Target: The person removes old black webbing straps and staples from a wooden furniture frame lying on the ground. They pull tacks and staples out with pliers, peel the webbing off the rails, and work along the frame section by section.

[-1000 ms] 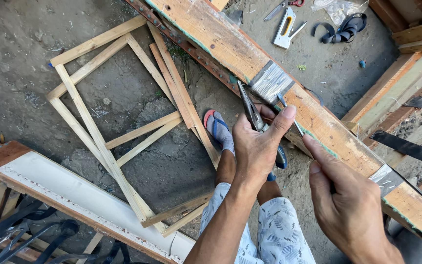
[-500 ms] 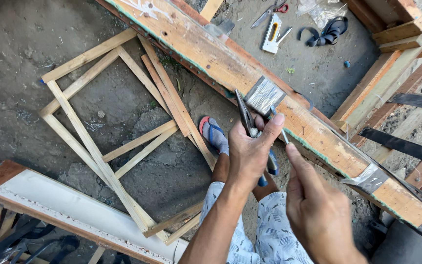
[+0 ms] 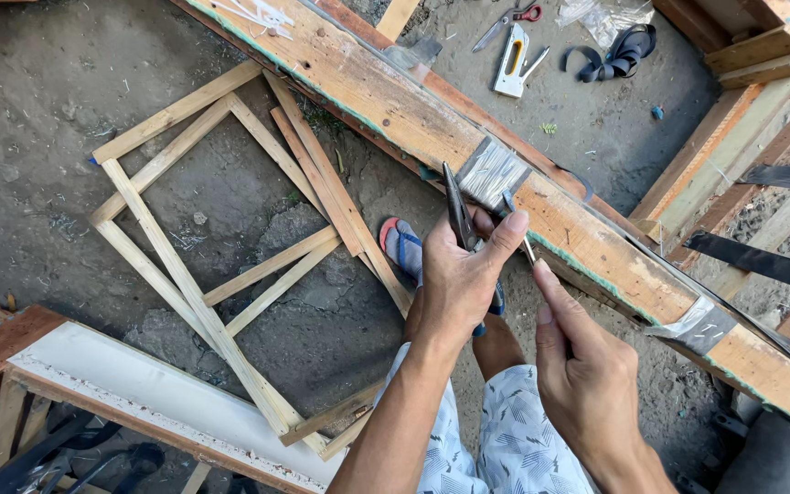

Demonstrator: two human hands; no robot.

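Single head-worn view, looking steeply down, close over hands point(image 3: 514, 311), plank point(image 3: 596, 238), ground point(image 3: 38, 110)

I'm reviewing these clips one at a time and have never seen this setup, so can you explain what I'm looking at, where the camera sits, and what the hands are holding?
There is no machine here. The camera is worn on a person's head and looks down at their own two bare hands and patterned trousers, over a dirt floor.

The left hand grips a pair of pliers, dark jaws pointing up toward a long wooden beam that runs diagonally across the view. The right hand points a finger at a small thin metal piece beside the pliers; I cannot tell what it is.

The beam carries grey metal straps. Below it a foot in a blue sandal shows. On the ground to the left lies a light wooden frame; at the top lie a staple gun and a second pair of pliers with red handles.
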